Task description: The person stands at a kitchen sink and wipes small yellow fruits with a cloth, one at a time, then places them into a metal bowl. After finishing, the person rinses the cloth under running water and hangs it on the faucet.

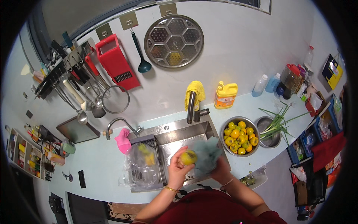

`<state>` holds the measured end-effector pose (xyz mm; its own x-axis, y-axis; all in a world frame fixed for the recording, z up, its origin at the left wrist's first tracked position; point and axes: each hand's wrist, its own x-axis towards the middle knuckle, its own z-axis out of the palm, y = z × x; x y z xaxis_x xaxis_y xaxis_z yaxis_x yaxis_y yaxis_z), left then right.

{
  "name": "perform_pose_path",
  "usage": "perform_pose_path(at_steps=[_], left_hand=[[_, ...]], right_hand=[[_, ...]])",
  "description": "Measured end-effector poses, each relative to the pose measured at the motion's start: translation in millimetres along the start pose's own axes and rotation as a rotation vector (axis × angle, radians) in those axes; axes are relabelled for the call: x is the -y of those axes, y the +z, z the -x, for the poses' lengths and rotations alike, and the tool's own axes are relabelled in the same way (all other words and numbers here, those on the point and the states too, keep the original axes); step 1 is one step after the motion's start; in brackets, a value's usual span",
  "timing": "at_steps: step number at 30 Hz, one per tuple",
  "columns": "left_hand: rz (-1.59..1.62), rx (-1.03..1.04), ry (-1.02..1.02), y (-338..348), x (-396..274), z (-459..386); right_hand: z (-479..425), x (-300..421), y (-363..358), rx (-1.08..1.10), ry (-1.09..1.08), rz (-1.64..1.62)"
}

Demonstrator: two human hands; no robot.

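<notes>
My left hand (177, 171) grips a yellow-green persimmon (188, 157) above the stainless steel sink (183, 136). Close by on the right, my right hand (221, 169) holds a crumpled blue-green mesh cloth (206, 155), blurred and partly covering the fingers. Several orange and yellow persimmons (240, 135) fill a steel bowl (225, 147) on the counter right of the sink. On the left side of the sink, a clear plastic bag (139, 170) lies over a dark drain rack (158, 165), with a few yellowish fruits showing through the plastic.
A faucet (191, 107) draped with a yellow cloth (199, 92) rises behind the sink. Near it stands a yellow detergent jug (226, 96). Scallions (275, 123) lie across a smaller steel bowl (263, 124). Left are a pink cloth (123, 141), a curved tap (119, 119) and a phone (82, 179).
</notes>
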<state>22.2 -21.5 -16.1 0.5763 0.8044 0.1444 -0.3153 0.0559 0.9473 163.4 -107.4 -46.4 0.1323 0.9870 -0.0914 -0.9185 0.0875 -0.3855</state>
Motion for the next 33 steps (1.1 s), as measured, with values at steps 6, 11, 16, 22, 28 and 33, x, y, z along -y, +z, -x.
perform_pose_path(at_steps=[6,11,16,22,28,33], left_hand=[[-0.311,-0.042,0.081,-7.2,7.3,2.6],[0.047,-0.073,0.086,4.6,-3.3,-1.5],[-0.639,-0.105,0.365,-8.4,-8.5,-7.4],[-0.778,-0.010,0.482,-6.6,-14.9,-11.3],[-0.838,0.061,0.454,-13.2,-27.2,-14.3],[-1.015,0.266,0.508,-9.6,-42.1,-16.0]], right_hand=[[-20.0,-29.7,55.9,-0.182,-0.216,0.473],[-23.6,-12.6,58.0,0.074,-0.287,0.876],[-15.8,-26.3,56.0,-0.034,-0.461,1.050],[-15.9,-13.1,50.3,-0.036,-0.683,1.587],[-22.9,-11.5,52.6,-0.097,-0.043,0.253],[-24.1,-7.9,45.9,-0.098,0.002,0.215]])
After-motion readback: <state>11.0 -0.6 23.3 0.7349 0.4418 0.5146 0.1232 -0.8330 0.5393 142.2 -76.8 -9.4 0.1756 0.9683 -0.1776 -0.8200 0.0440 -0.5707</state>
